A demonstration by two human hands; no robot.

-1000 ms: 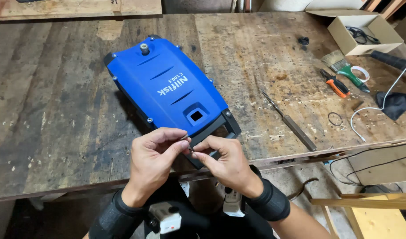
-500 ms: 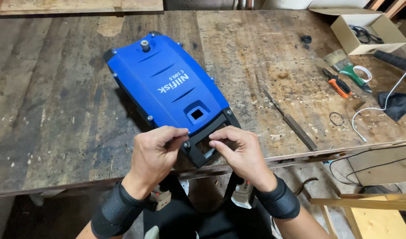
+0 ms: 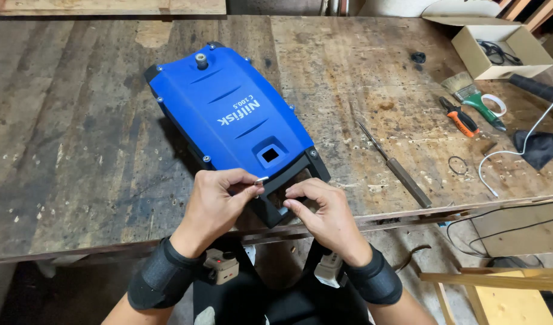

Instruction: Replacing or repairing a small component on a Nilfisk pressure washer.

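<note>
**Blue housing at the bench edge**

Scarred wooden tabletop carries a blue plastic machine housing, lying slantwise, its black handle frame at the near edge; left hand pinches a small silvery part between thumb and forefinger, just beside the frame; right hand rests curled on the frame, fingers bent, gripping nothing visible; a long file and orange-handled pliers lie well apart to the right.

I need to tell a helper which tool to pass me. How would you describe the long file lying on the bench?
Start at the big blue machine housing on the wooden workbench. Just to its right lies the file, slanting toward the bench's near edge. Unlike the orange-handled pliers and paintbrush further right, it is a thin bare rod with a dark, blocky handle.
</note>
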